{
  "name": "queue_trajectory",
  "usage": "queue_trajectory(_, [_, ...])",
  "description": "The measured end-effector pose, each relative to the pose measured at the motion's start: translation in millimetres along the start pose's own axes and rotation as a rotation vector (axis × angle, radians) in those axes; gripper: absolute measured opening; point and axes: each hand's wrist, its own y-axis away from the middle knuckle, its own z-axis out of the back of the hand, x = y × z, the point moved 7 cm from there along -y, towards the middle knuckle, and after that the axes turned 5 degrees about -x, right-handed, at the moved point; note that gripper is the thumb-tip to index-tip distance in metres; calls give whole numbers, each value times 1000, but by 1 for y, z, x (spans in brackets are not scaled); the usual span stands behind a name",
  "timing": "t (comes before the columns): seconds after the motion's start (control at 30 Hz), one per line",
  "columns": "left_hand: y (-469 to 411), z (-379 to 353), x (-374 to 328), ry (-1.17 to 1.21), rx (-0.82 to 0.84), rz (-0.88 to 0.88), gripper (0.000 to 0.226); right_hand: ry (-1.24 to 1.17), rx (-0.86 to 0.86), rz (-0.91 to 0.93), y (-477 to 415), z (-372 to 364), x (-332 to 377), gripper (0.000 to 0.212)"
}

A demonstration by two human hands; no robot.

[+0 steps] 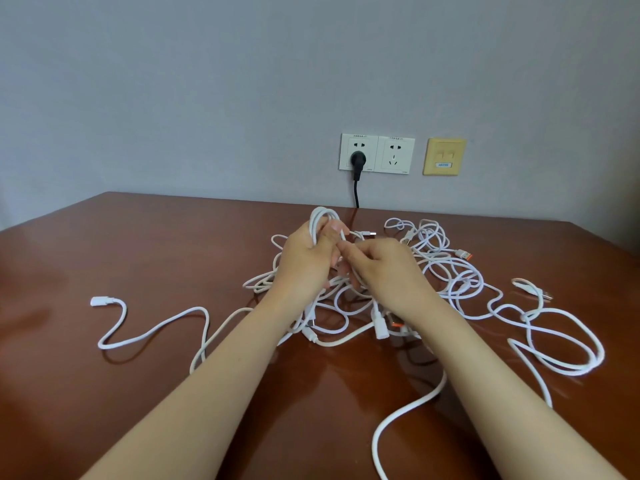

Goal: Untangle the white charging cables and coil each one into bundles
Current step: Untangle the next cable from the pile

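Cables (450, 271) tangled on table (138, 254), left fingers (327, 242) gripping coil (320, 214), right fingers (350, 252) pinching strand (343, 270), black plug (357, 159) behind.

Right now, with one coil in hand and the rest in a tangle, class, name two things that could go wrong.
1. The coil in the left hand seems to trail into the tangled pile; pulling may tighten knots.
2. The right hand pinches just one strand beside the coil; if the left grip loosens, the loops may spring apart.
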Motion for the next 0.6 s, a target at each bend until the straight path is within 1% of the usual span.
queue_trajectory(0.07, [-2, 2, 0, -114, -12, -48, 26, 28, 31, 5, 1, -3, -1, 44])
queue_trajectory(0.13, [-4, 6, 0, -179, -33, -74, 28, 98, 64, 26, 3, -6, 0, 32])
queue_trajectory(0.2, [-6, 9, 2, -181, -46, -46, 29, 208, 101, 64, 6, -9, 5, 22])
queue_trajectory(0.27, [-7, 10, 4, -117, -42, 25, 28, 272, 109, 85, 8, -10, 9, 21])
queue_trajectory(0.37, [-6, 10, 10, 201, -43, 200, 30, 237, 109, 71, 6, -9, 7, 26])
queue_trajectory(0.43, [-6, 9, 12, 435, -51, 303, 28, 208, 117, 57, 5, -10, 5, 26])
queue_trajectory(0.53, [-7, 11, 15, 725, -110, 415, 27, 198, 119, 56, 5, -10, 5, 24])
queue_trajectory(0.6, [-10, 13, 18, 844, -145, 454, 28, 230, 120, 72, 5, -10, 6, 26])
